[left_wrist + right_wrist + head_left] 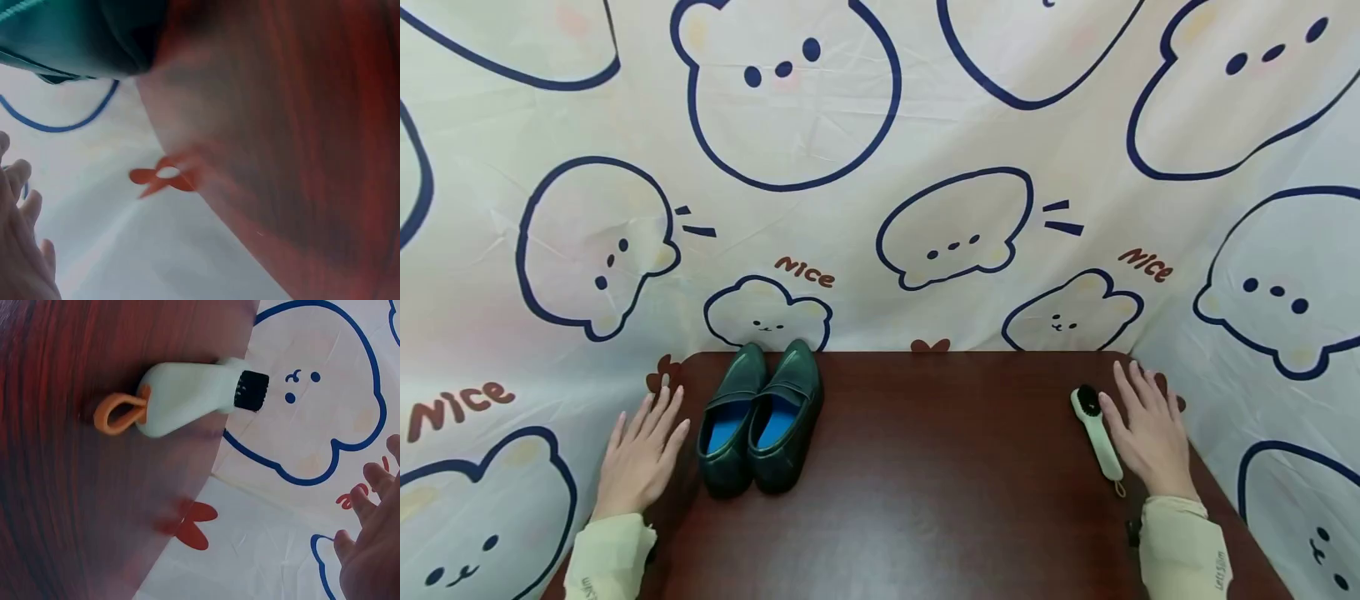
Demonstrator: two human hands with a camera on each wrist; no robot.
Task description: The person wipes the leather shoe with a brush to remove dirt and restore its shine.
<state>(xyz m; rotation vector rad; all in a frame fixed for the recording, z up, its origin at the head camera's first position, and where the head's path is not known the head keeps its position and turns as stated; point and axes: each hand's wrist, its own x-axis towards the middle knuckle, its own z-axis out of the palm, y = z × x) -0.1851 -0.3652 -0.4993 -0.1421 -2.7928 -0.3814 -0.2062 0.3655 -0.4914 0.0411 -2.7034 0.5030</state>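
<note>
your left grip is released, fingers extended, beside the green shoes on the table; your right grip is released, back upward, just right of the brush.

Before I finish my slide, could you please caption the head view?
Dark green shoes and a pale green brush on a brown table, between a person's left hand and right hand.

- Two shoes, eight o'clock in the head view
- One brush, four o'clock
- Two hands: left hand at eight, right hand at four
- One tabletop, six o'clock
- Three "Nice" prints
</note>
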